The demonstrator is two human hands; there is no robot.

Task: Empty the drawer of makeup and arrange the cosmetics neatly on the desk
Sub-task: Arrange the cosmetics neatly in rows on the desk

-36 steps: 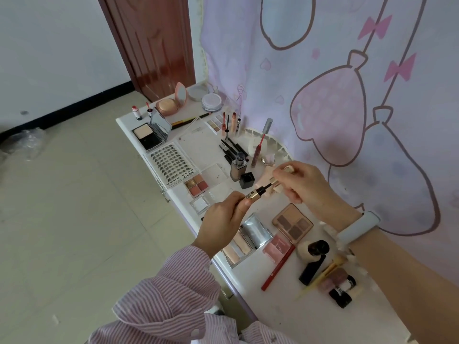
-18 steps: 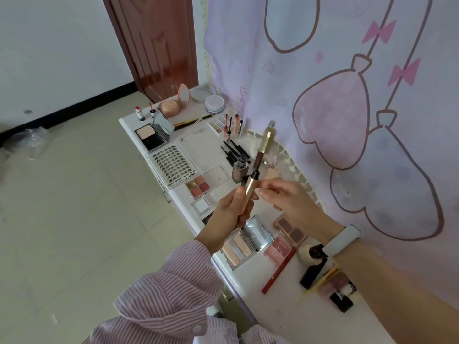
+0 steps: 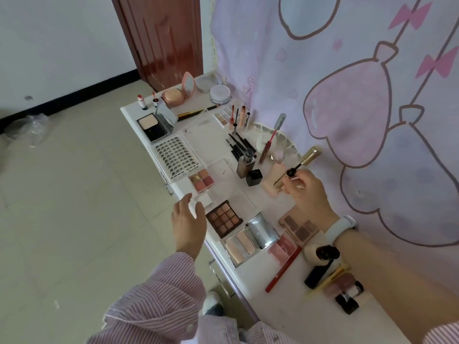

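Gold mascara (image 3: 301, 165) held over the worktop (image 3: 293, 316), right by the curtain.
Her right hand (image 3: 306, 194) pinches the tube, tilted, above the pink bottle (image 3: 273, 181); her left hand (image 3: 188, 224) hangs slack at the worktop's near edge, grip released, holding nothing.

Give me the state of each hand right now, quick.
Left hand: open, fingers relaxed, holding nothing, at the desk's front edge.
Right hand: closed around the gold mascara tube, held over the desk.

a brown door (image 3: 164, 38) stands beside a lilac curtain (image 3: 347, 70); crumpled plastic (image 3: 28, 129) lies on the tiled floor (image 3: 74, 207).
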